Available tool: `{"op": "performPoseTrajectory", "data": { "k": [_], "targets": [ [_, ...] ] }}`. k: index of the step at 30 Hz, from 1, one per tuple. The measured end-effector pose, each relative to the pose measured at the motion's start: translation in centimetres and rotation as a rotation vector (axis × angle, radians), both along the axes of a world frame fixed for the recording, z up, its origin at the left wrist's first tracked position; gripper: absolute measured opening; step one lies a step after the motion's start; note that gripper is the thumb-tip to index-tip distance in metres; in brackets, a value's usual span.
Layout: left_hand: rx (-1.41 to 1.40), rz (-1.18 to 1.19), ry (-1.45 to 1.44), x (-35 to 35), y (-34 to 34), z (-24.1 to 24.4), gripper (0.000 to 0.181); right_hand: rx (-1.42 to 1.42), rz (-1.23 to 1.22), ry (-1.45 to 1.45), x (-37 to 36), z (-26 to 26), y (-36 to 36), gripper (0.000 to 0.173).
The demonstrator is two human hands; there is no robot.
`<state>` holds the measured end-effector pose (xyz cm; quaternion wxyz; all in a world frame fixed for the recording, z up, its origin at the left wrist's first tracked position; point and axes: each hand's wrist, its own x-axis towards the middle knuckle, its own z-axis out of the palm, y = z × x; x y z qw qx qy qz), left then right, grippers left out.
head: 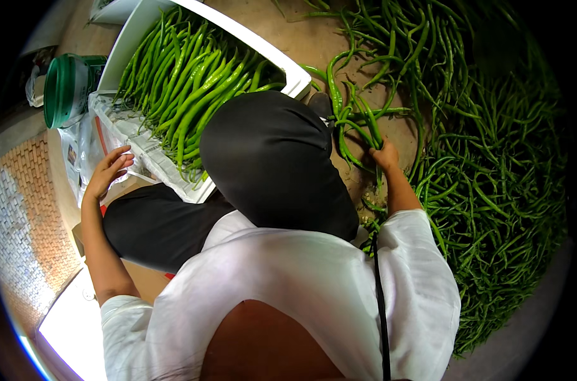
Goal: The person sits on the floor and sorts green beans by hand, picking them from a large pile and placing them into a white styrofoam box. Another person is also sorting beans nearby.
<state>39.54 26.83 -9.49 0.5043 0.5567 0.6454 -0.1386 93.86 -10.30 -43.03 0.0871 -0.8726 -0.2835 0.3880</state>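
Low on the floor to the right, my right hand grips several long green chili peppers by one end, beside a large heap of loose green chilies. On the other side, my left hand hangs with fingers apart and holds nothing, near the lower left rim of a white foam box. Rows of green chilies lie roughly side by side in that box. Newspaper lines its near left edge. My raised knee hides part of the box.
A green bucket lies tipped left of the box, with a clear plastic bag below it. A brick wall rises at far left. Stray chilies lie on the brown floor between box and heap.
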Motion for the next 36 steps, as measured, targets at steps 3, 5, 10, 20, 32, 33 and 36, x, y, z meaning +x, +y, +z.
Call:
{"op": "performPoseTrajectory", "data": {
  "k": [3,5,10,20,32,33,36],
  "targets": [
    [0.005,-0.054,-0.038,1.1,0.3,0.2,0.048,0.278,-0.233,0.493,1.1,-1.1,-2.1,0.038],
    [0.059,-0.081,-0.111,2.2,0.0,0.6,0.045,0.364,-0.423,0.741,1.0,4.1,0.2,0.029],
    [0.35,-0.238,-0.469,6.9,0.1,2.2,0.033,0.516,-0.274,0.935,0.5,17.9,8.8,0.03],
    [0.631,-0.21,-1.161,17.0,-2.0,6.9,0.036,0.469,0.498,0.844,-7.3,32.8,26.5,0.027],
    [0.751,-0.096,-1.23,8.1,-2.4,8.0,0.022,0.698,0.961,0.37,-20.0,36.2,38.4,0.033],
    [0.806,-0.117,-1.204,7.6,-2.4,7.8,0.022,0.751,0.967,0.375,-20.7,35.9,39.3,0.032],
    [0.909,-0.194,-1.125,6.3,-2.3,8.0,0.019,0.87,0.979,0.364,-22.4,35.3,40.7,0.028]
  ]
}}
